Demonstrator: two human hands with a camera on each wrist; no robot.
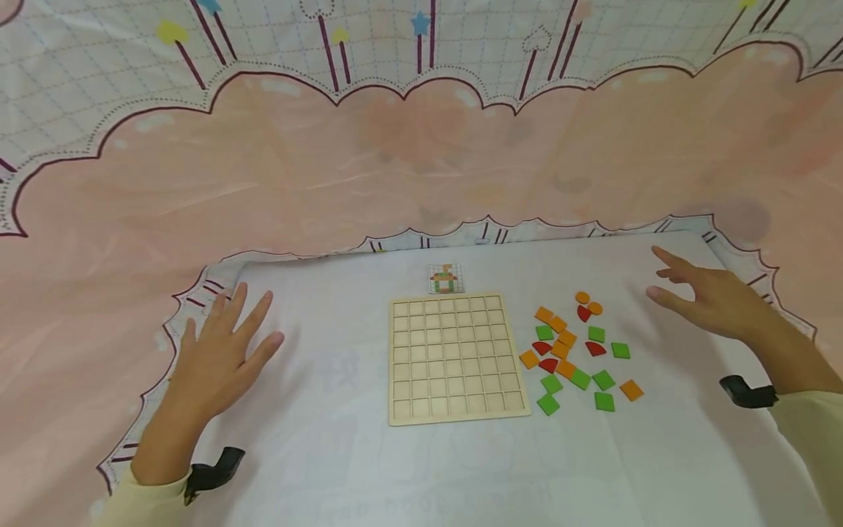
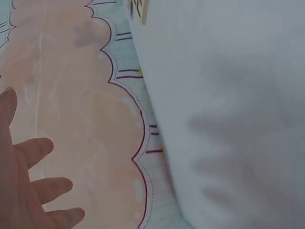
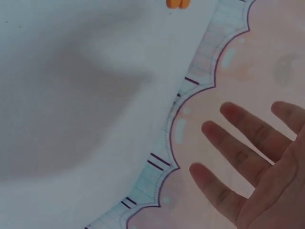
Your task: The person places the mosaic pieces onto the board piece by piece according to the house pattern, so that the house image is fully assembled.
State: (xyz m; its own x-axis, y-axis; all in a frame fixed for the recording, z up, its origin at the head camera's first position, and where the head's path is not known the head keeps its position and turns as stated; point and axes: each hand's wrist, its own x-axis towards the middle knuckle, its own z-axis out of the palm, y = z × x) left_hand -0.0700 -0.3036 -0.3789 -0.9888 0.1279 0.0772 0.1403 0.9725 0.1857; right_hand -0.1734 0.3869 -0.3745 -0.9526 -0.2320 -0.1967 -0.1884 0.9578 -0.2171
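Note:
My left hand [image 1: 220, 362] hovers over the left side of the white surface, fingers spread, holding nothing. On the right, my right hand [image 1: 714, 300] is raised with its fingers extended and nothing in it. Between them lies a square wooden grid board [image 1: 454, 359] whose cells hold no pieces. A small card [image 1: 446, 279] with a coloured block picture rests just beyond its far edge. Loose pieces are scattered right of the board, nearer my right hand: green squares [image 1: 604, 401], orange squares [image 1: 631, 390], red quarter-circles [image 1: 596, 349] and orange circles [image 1: 582, 298].
A white sheet [image 1: 296, 454] covers the work surface. Around it spreads a pink cloth [image 1: 296, 176] with scalloped edges and printed lines. Black straps [image 1: 214, 468] sit at both wrists. In the right wrist view, orange pieces [image 3: 177, 3] show at the top edge.

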